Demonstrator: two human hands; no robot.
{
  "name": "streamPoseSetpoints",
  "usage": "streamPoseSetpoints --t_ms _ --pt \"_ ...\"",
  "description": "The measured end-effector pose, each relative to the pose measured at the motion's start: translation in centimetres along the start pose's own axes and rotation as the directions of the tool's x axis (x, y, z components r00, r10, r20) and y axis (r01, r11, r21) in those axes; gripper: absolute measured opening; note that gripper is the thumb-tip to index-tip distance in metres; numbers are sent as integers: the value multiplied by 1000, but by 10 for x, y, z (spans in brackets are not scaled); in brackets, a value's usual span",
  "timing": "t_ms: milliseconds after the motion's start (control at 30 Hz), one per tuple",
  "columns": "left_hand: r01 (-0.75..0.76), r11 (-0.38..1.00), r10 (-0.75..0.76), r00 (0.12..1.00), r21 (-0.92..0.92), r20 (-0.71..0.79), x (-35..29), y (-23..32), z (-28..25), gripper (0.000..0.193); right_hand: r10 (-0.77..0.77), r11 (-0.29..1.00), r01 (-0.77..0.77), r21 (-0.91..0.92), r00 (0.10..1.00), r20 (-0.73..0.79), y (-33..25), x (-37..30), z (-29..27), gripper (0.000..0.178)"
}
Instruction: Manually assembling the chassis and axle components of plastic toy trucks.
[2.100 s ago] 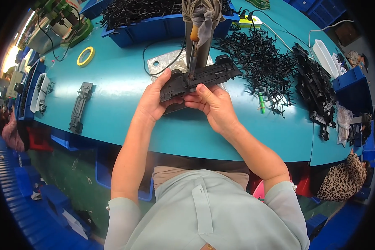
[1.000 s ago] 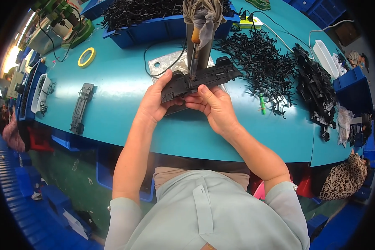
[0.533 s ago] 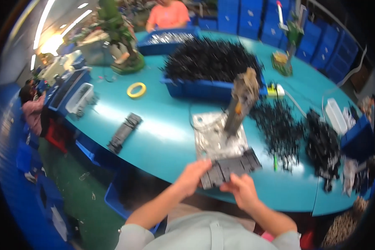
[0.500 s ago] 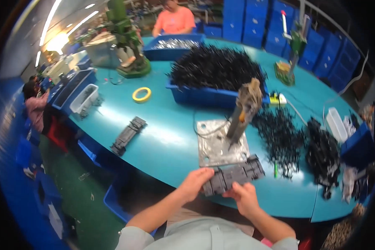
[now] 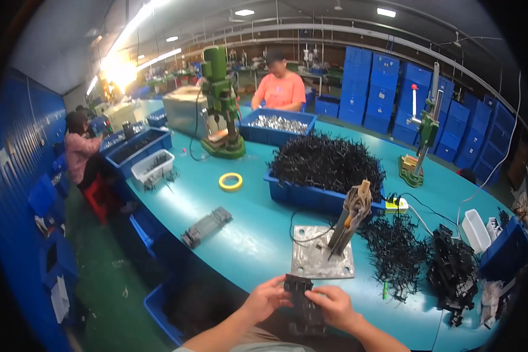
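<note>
A long dark grey plastic chassis-like part (image 5: 306,311) is held upright over the table's near edge, its lower end toward my body. My left hand (image 5: 266,300) grips its upper left side, fingers at the top end. From the right, my right hand (image 5: 337,306) pinches the upper part with thumb and fingers. Just beyond stands a square metal plate (image 5: 311,258) with a post (image 5: 345,226) wrapped in cloth at its top. A similar grey part (image 5: 207,226) lies on the table to the left.
A blue bin (image 5: 311,196) heaped with thin black pieces (image 5: 328,161) stands past the post. Loose black pieces (image 5: 396,252) and a green pen-like item (image 5: 385,290) lie right. Yellow tape (image 5: 230,182), a green press (image 5: 220,111) and a co-worker (image 5: 280,88) are farther off.
The held part has turned from lying crosswise to lengthwise, one end toward me. My hands have moved down in view, and the view has tipped up to show more of the room.
</note>
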State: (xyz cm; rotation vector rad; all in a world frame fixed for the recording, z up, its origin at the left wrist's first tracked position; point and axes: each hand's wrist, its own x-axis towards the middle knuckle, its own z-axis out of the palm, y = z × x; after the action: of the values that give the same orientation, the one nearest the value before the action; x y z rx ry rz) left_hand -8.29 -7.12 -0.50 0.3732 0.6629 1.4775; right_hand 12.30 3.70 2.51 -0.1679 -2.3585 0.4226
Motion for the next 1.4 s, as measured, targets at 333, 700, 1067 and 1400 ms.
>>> streamPoseSetpoints --t_ms 333,700,1067,1400 --pt "-116 990 133 954 77 -269 0 -12 29 23 -20 993 17 121 1000 22 -6 -12 15 46" --pt "-95 966 122 988 242 -99 -8 -44 48 19 812 280 -606 744 563 153 -33 -14 15 12" --pt "-1 987 19 994 164 -106 -15 -60 47 13 858 187 -503 844 501 109 -47 -34 16 9" --pt "19 986 7 988 168 -157 -24 -35 60 13 849 165 -483 860 513 126 -61 -18 16 8"
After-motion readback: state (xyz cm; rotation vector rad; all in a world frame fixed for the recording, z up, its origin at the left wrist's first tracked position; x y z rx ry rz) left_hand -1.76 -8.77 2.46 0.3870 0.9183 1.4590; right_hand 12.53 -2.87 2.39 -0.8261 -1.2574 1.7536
